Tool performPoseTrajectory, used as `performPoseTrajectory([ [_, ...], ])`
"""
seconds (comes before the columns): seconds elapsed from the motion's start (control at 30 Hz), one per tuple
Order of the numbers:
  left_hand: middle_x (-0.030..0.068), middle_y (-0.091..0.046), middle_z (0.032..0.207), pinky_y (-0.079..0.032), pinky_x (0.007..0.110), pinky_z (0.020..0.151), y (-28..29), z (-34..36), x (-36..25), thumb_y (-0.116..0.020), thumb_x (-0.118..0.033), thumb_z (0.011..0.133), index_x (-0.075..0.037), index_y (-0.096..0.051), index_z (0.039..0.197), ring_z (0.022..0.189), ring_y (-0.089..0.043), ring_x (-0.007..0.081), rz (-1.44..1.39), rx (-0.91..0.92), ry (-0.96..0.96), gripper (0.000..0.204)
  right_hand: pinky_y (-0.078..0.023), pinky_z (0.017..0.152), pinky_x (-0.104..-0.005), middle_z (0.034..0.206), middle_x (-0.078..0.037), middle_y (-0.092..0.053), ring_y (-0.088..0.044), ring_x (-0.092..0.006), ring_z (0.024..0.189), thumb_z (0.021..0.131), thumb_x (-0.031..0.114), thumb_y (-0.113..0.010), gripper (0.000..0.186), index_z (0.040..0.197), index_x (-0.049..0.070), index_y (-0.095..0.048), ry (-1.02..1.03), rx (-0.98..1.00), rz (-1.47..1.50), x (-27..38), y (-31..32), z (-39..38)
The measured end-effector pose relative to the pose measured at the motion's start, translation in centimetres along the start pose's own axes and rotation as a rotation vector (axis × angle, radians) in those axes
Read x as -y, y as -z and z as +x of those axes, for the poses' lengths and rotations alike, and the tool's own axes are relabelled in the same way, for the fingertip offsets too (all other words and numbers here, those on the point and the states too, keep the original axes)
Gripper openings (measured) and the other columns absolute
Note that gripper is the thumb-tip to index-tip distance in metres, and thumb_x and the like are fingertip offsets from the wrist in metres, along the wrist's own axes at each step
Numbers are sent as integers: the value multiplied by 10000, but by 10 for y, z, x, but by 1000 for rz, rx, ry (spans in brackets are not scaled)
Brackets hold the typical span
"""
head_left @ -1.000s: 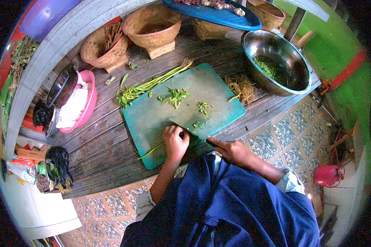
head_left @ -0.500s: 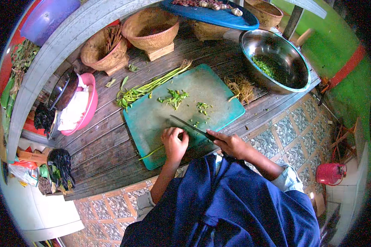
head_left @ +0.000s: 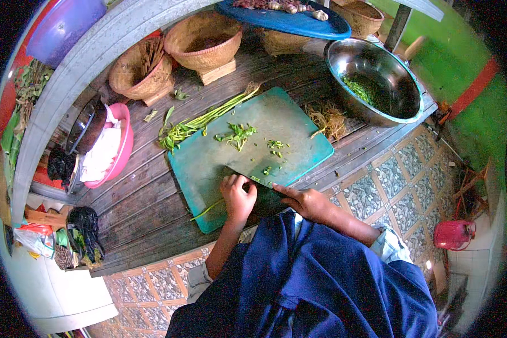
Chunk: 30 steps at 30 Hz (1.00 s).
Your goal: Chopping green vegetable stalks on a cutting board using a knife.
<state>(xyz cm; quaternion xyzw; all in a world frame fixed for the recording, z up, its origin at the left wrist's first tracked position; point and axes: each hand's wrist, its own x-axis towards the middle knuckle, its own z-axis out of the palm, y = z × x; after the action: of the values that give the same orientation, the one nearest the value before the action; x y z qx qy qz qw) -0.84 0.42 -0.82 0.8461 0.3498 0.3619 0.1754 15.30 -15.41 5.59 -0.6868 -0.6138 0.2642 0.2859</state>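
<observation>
The left hand (head_left: 238,197) has its fingers curled in tight, and by the look of it they have the stem (head_left: 207,210) pinned on the board (head_left: 194,160); the fingertips are tucked out of my sight. The right hand (head_left: 307,201) is closed round the handle of the knife (head_left: 252,178), its forefinger stretched out along the top towards the blade.

What matters here is how blade and stem lie to one another. The stem shows at the near left of the board, slanting away and to the right until it goes under the left hand. The blade slants the other way, tip far left, handle near right, so it lies across the stem's line, just beyond the curled fingers. The left hand is the nearer one to the stem; whether the edge touches the stem, I can't tell.

Just past the blade are small green bits (head_left: 267,170), then leafy pieces (head_left: 236,137) on the middle of the board. A bundle of stalks (head_left: 208,119) lies along the far left edge, partly on the table (head_left: 135,208). Brown roots (head_left: 328,121) sit off the right edge, near the metal bowl (head_left: 400,84) with chopped greens (head_left: 359,90) inside.
</observation>
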Motion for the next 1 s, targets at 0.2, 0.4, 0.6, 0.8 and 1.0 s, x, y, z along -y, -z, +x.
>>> performPoseTrajectory([
  [0.2, 51, -585, 794, -389, 431, 790, 8, -6, -4, -683, -136, 693, -124, -634, 768, 846, -531, 290, 52, 6, 21, 91, -503, 539, -472, 721, -192, -599, -624, -365, 622, 896, 284, -536, 550, 1416, 316, -359, 63, 58, -355, -18, 11, -14],
  [0.4, 36, -614, 834, -387, 419, 810, 7, -5, -1, -687, -145, 726, -143, -648, 796, 859, -547, 275, -26, 25, 25, 80, -508, 617, -471, 794, -217, -636, -641, -380, 710, 909, 255, -543, 457, 1358, 255, -459, -8, -128, -217, -37, 29, -17],
  [0.6, 48, -606, 825, -379, 430, 810, -3, 1, 1, -696, -162, 725, -135, -641, 800, 866, -545, 282, -73, 41, 10, 97, -536, 735, -452, 983, -202, -656, -648, -382, 857, 897, 213, -570, 451, 1339, 214, -480, 146, -215, -10, -21, 20, -26],
  [0.8, 68, -578, 802, -365, 452, 813, 2, 3, -10, -682, -176, 719, -108, -609, 752, 878, -536, 306, 116, 50, 38, 105, -543, 745, -415, 1021, -164, -658, -655, -342, 865, 862, 252, -617, 411, 1270, 252, -564, 54, -123, -122, 5, 27, -38],
  [1.0, 63, -578, 797, -363, 446, 801, 1, 2, -6, -669, -156, 716, -105, -595, 735, 852, -532, 301, 69, 70, 76, 92, -542, 748, -423, 1002, -187, -659, -658, -345, 857, 861, 229, -619, 399, 1258, 227, -576, -75, 13, -176, 4, 23, -32],
])
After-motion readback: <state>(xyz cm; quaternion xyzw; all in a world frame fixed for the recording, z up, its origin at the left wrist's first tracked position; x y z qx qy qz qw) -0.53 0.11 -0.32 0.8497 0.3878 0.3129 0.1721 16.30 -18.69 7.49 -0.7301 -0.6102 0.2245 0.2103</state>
